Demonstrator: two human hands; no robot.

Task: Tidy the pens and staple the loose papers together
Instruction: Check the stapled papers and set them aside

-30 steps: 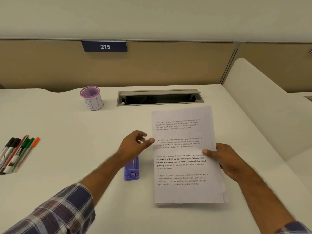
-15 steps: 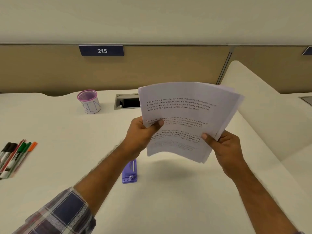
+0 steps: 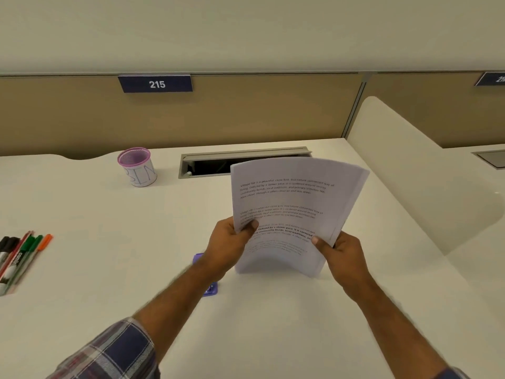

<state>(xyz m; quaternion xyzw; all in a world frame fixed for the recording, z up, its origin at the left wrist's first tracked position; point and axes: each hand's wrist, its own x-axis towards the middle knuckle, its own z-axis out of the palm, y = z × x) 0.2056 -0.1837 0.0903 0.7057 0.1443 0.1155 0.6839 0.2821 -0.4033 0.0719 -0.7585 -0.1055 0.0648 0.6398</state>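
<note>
Fingers of the left hand (image 3: 228, 246) curl behind the left edge of the stack of printed papers (image 3: 293, 212), the thumb pressed on the front sheet, pinching it. Fingers of the right hand (image 3: 343, 254) wrap the stack's lower right edge, the thumb laid across the printed face, also pinching. The stack is held nearly upright between both hands, bowed outward toward the viewer, its bottom edge at or just above the white desk (image 3: 95, 269); contact there cannot be told. Several sheet edges show fanned along the right side. A purple stapler (image 3: 210, 288) lies on the desk beneath the left forearm, mostly hidden by it. A plaid sleeve (image 3: 109, 354) covers the left arm near the lower edge. At the far left, a row of marker pens (image 3: 20, 255) lies side by side, with black, red, green and orange caps. Toward the back stand a pink mesh pen cup (image 3: 137, 166) and, to its right, an open cable tray (image 3: 240, 160) set into the desk. A partition behind carries the plate "215" (image 3: 155, 84).
</note>
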